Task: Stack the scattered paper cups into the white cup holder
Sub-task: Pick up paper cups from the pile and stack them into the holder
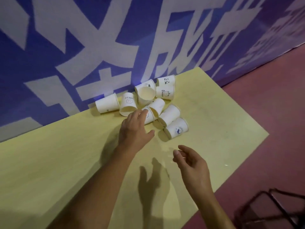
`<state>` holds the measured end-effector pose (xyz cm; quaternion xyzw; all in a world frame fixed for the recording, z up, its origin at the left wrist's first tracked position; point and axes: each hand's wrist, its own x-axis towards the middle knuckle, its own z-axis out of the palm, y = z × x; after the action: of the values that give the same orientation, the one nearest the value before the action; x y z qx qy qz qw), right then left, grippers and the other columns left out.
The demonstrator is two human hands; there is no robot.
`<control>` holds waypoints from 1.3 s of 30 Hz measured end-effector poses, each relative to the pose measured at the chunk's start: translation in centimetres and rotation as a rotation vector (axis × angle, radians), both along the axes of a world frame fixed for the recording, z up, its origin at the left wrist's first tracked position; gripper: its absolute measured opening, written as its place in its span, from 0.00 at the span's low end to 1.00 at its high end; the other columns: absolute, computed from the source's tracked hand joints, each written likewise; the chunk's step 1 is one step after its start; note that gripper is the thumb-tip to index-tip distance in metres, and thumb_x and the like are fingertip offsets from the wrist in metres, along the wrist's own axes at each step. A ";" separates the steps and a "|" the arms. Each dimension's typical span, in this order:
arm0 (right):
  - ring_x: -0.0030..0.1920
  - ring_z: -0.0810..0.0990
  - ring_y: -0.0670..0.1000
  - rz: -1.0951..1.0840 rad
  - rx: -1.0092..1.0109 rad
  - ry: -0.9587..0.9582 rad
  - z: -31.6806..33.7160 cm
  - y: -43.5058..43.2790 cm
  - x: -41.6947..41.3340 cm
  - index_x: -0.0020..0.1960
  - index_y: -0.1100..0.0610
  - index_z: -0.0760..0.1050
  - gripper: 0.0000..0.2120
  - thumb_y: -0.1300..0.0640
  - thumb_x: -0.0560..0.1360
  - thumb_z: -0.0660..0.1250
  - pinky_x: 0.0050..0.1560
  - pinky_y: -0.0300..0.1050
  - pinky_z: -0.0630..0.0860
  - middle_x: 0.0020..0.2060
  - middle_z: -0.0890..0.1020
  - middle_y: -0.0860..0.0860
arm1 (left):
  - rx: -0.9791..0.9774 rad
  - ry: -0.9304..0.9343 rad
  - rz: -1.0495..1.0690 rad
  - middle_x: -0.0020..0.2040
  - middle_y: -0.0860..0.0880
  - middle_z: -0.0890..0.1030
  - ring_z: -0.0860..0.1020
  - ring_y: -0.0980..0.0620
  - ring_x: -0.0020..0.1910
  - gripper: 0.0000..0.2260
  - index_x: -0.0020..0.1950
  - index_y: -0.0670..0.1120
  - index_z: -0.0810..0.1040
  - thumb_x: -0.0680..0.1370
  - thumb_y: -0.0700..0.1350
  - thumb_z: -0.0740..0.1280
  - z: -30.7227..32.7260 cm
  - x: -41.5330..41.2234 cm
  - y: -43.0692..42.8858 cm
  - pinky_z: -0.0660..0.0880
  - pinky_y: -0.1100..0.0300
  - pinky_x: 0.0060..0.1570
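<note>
Nine or so paper cups (145,103) lie heaped at frame centre on a yellow table (49,162) against a blue wall.

Left hand (134,128), fingers spread, reaches the pile; right hand (191,164) hovers loosely curled, empty. First pickup seems pending; no white cup holder is visible.

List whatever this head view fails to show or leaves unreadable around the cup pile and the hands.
- White cup holder: nowhere in the head view.
- Cup under the left hand: mostly covered by its fingers; contact or grip cannot be told.
- Lettering on the cup with the ring mark: too small and blurred to read.
- Dark metal frame: cut off by the bottom right edge and blurred.
- Right hand: nothing seen in it.
</note>
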<state>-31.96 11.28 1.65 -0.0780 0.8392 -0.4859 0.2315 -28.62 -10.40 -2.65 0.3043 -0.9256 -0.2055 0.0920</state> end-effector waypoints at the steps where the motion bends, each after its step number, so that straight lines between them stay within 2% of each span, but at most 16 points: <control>1: 0.47 0.87 0.46 -0.008 0.011 -0.008 -0.6 0.5 -1.1 0.61 0.49 0.81 0.12 0.49 0.78 0.73 0.56 0.52 0.82 0.45 0.87 0.46 | -0.050 -0.046 -0.014 0.73 0.47 0.72 0.72 0.45 0.69 0.38 0.78 0.49 0.68 0.73 0.61 0.75 -1.0 -1.4 -0.4 0.71 0.49 0.64; 6: 0.49 0.87 0.48 -0.046 0.075 -0.063 -2.8 1.4 -4.9 0.57 0.45 0.80 0.11 0.45 0.77 0.73 0.59 0.58 0.81 0.45 0.87 0.46 | -0.240 -0.062 0.015 0.61 0.43 0.81 0.79 0.41 0.54 0.37 0.71 0.45 0.74 0.65 0.49 0.83 -3.6 -3.8 -1.8 0.74 0.48 0.52; 8: 0.50 0.86 0.50 -0.089 0.086 -0.092 -3.7 0.7 -6.1 0.58 0.48 0.81 0.19 0.38 0.73 0.74 0.59 0.60 0.81 0.45 0.87 0.46 | -0.251 -0.050 0.016 0.61 0.44 0.81 0.79 0.42 0.55 0.36 0.73 0.45 0.73 0.67 0.46 0.81 -3.4 -3.7 -2.1 0.75 0.47 0.53; 10: 0.48 0.86 0.52 -0.141 0.111 -0.143 -4.1 -0.6 -7.5 0.58 0.53 0.81 0.30 0.31 0.69 0.73 0.58 0.61 0.81 0.44 0.87 0.48 | -0.209 0.004 0.027 0.61 0.43 0.80 0.79 0.40 0.56 0.36 0.75 0.46 0.71 0.69 0.44 0.79 -2.8 -2.9 -2.2 0.76 0.46 0.52; 12: 0.42 0.84 0.53 -0.187 0.124 -0.240 -4.3 -2.2 -9.1 0.51 0.59 0.80 0.36 0.26 0.64 0.73 0.55 0.61 0.83 0.41 0.85 0.51 | -0.141 0.101 0.044 0.62 0.42 0.78 0.78 0.40 0.55 0.36 0.77 0.47 0.69 0.70 0.44 0.77 -1.7 -1.3 -1.7 0.78 0.45 0.50; 14: 0.38 0.78 0.54 -0.224 0.099 -0.366 -4.1 -4.0 -10.3 0.42 0.59 0.77 0.35 0.25 0.63 0.73 0.48 0.57 0.81 0.39 0.79 0.53 | -0.003 0.171 0.113 0.65 0.44 0.75 0.75 0.44 0.56 0.36 0.77 0.51 0.67 0.71 0.45 0.76 -0.4 1.0 -0.7 0.78 0.49 0.47; 15: 0.39 0.77 0.55 -0.255 0.081 -0.413 -4.0 -4.9 -10.8 0.41 0.60 0.77 0.34 0.27 0.65 0.74 0.47 0.55 0.80 0.39 0.79 0.54 | 0.086 0.209 0.160 0.66 0.46 0.74 0.74 0.47 0.55 0.35 0.77 0.53 0.67 0.72 0.44 0.76 0.1 2.3 -0.2 0.76 0.51 0.46; 18: 0.43 0.81 0.54 -0.334 0.048 -0.464 -4.3 -7.3 -11.8 0.51 0.60 0.79 0.32 0.31 0.68 0.76 0.44 0.47 0.77 0.46 0.82 0.53 | 0.323 0.343 0.316 0.64 0.49 0.76 0.74 0.51 0.54 0.32 0.73 0.53 0.68 0.73 0.43 0.77 0.8 6.4 0.6 0.72 0.59 0.43; 20: 0.49 0.84 0.56 -0.362 0.042 -0.420 -4.8 -8.3 -12.2 0.61 0.63 0.78 0.38 0.32 0.67 0.76 0.50 0.50 0.82 0.52 0.84 0.55 | 0.474 0.416 0.407 0.63 0.51 0.77 0.78 0.49 0.54 0.30 0.71 0.57 0.68 0.73 0.44 0.78 0.6 9.0 0.7 0.75 0.61 0.41; 22: 0.54 0.84 0.58 -0.362 0.083 -0.369 -5.2 -8.7 -12.0 0.66 0.64 0.76 0.39 0.35 0.68 0.75 0.59 0.55 0.81 0.55 0.83 0.55 | 0.574 0.489 0.460 0.61 0.53 0.78 0.80 0.48 0.55 0.29 0.68 0.62 0.68 0.74 0.48 0.79 0.5 11.3 0.5 0.81 0.52 0.45; 24: 0.55 0.82 0.57 -0.345 0.115 -0.259 -5.0 -8.7 -11.2 0.67 0.63 0.75 0.35 0.39 0.71 0.75 0.60 0.54 0.80 0.55 0.81 0.53 | 0.629 0.542 0.511 0.60 0.56 0.79 0.81 0.49 0.56 0.29 0.65 0.67 0.68 0.72 0.54 0.80 0.7 13.3 0.1 0.82 0.43 0.50; 27: 0.49 0.82 0.49 -0.263 0.097 -0.064 -3.2 -8.5 -7.9 0.62 0.57 0.74 0.31 0.40 0.69 0.78 0.52 0.50 0.81 0.52 0.82 0.48 | 0.664 0.604 0.576 0.58 0.56 0.81 0.82 0.48 0.54 0.26 0.64 0.71 0.69 0.69 0.64 0.74 1.6 16.2 -0.6 0.82 0.38 0.51; 29: 0.47 0.83 0.45 -0.141 0.057 0.043 -1.4 -8.7 -4.6 0.61 0.53 0.73 0.28 0.41 0.70 0.79 0.48 0.46 0.80 0.49 0.82 0.45 | 0.676 0.653 0.608 0.54 0.52 0.83 0.83 0.48 0.50 0.22 0.63 0.71 0.69 0.70 0.66 0.71 2.4 18.3 -1.0 0.82 0.37 0.50; 32: 0.46 0.82 0.39 0.092 -0.045 0.122 0.9 -9.7 0.8 0.62 0.48 0.75 0.19 0.44 0.75 0.75 0.43 0.36 0.76 0.50 0.84 0.43 | 0.662 0.715 0.646 0.50 0.51 0.83 0.82 0.49 0.46 0.19 0.60 0.72 0.71 0.71 0.66 0.68 3.8 22.1 -1.4 0.81 0.40 0.47; 35: 0.48 0.81 0.40 0.306 -0.116 0.114 3.1 -11.4 7.3 0.62 0.45 0.77 0.18 0.38 0.76 0.68 0.46 0.39 0.74 0.51 0.84 0.42 | 0.620 0.756 0.634 0.53 0.55 0.83 0.82 0.51 0.49 0.22 0.62 0.70 0.72 0.70 0.63 0.72 4.7 27.0 -2.0 0.81 0.46 0.48; 39: 0.48 0.82 0.45 0.478 -0.218 0.057 5.6 -13.9 16.5 0.59 0.42 0.80 0.16 0.41 0.73 0.72 0.46 0.38 0.79 0.50 0.85 0.44 | 0.572 0.759 0.623 0.59 0.64 0.80 0.80 0.57 0.58 0.32 0.69 0.68 0.69 0.66 0.59 0.76 5.4 35.0 -2.0 0.76 0.58 0.55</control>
<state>-15.45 -2.64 7.28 -0.3122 0.7458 -0.5024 0.3064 6.41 -12.42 2.78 0.4803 -0.6017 -0.5063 0.3885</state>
